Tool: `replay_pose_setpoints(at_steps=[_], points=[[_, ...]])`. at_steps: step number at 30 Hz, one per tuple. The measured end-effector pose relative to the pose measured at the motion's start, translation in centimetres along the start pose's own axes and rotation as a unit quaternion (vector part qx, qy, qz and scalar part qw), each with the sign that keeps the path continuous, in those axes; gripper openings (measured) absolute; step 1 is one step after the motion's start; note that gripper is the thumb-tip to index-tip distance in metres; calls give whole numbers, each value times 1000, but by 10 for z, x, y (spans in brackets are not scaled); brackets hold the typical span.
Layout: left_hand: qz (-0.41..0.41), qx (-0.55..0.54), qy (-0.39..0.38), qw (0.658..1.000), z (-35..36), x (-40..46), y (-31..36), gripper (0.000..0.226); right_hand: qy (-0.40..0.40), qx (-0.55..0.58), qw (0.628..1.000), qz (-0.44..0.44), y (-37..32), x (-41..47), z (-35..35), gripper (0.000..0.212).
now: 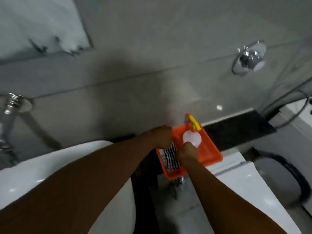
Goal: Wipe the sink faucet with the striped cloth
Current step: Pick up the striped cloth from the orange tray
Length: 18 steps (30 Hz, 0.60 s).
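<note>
Grey tiled bathroom wall (135, 73) ahead, white sink (25, 169) low on the left, frame blurry w/ motion. Orange tray (209, 149) sitting past the sink, towards the dark ledge (236, 127). Striped cloth (170, 157) lying in the tray's near-left end. White spray bottle (191, 138) w/ yellow trigger standing in the tray just behind it.

Left hand (160, 137) curled over the cloth's far end, knuckles up; looks closed on the fabric, but fingertips hidden, so can't tell for sure. Right hand (187, 152) fisted at the cloth's right edge, right by the bottle base; grip likewise hidden.

Step in hand, prob: lifting the cloth out. Faucet proper not clearly visible; chrome fittings (10, 105) far left, blurred.

To do it well: pinch cloth w/ both hands, lift straight up, keep clear of the bottle so it doesn't tip. Bunch fabric into a pad before heading left to the sink, no trailing ends.
</note>
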<state>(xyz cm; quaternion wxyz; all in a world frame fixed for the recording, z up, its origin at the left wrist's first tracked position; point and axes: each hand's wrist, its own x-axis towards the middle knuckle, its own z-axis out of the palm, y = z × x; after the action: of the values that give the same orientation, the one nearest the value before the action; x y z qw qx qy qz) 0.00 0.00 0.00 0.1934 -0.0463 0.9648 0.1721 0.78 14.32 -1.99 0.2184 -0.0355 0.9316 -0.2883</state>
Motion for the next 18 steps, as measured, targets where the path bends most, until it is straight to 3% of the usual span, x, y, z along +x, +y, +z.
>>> replay_pose_setpoints(at_steps=[2, 6, 13, 18], points=[[-11, -7, -50, 999, 28, 28, 3, 32, -51, -28, 998, 22, 24, 17, 16, 36], [-77, -9, -78, 994, 76, 68, -10, 34, -137, -27, 988, 66, 48, 43, 36, 34], [-140, -59, -91, 984, 106, 106, -29, 21, -139, -18, 988, 58, 74, 80, 68, 34], [-158, -152, -82, 972, 92, 105, -37, 50, -152, 119, 979, 60, 74, 89, 60, 40]])
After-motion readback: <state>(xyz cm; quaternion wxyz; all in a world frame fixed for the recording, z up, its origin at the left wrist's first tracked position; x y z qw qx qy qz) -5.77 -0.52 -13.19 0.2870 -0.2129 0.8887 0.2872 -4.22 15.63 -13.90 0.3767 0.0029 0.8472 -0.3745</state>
